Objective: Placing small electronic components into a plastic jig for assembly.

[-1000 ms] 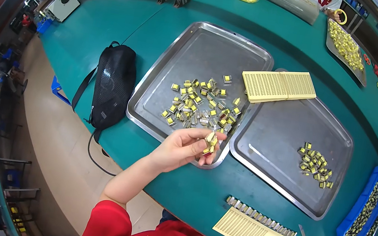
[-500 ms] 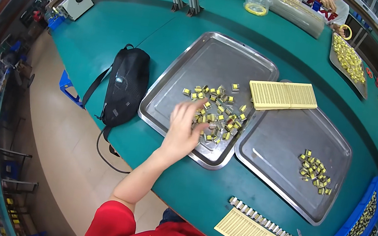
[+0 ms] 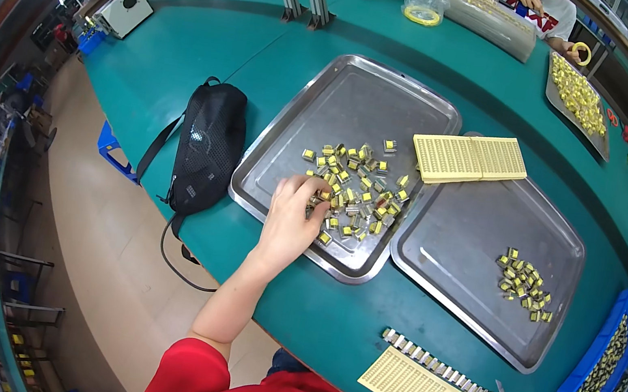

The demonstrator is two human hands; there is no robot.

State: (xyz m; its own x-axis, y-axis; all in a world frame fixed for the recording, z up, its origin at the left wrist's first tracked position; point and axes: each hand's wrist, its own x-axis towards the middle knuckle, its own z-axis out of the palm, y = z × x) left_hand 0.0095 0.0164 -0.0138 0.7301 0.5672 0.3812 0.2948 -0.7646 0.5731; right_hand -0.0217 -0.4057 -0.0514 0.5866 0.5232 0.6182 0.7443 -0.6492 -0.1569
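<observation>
Over the parts (image 3: 352, 190), left hand (image 3: 289, 221) lowered.

Single head-worn fisheye view, steeply down from above onto green table (image 3: 186, 69), at arm's length.

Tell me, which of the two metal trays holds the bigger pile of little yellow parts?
The left tray, the one the left hand reaches into. Its pile is clearly bigger than the small cluster in the right tray.
</observation>
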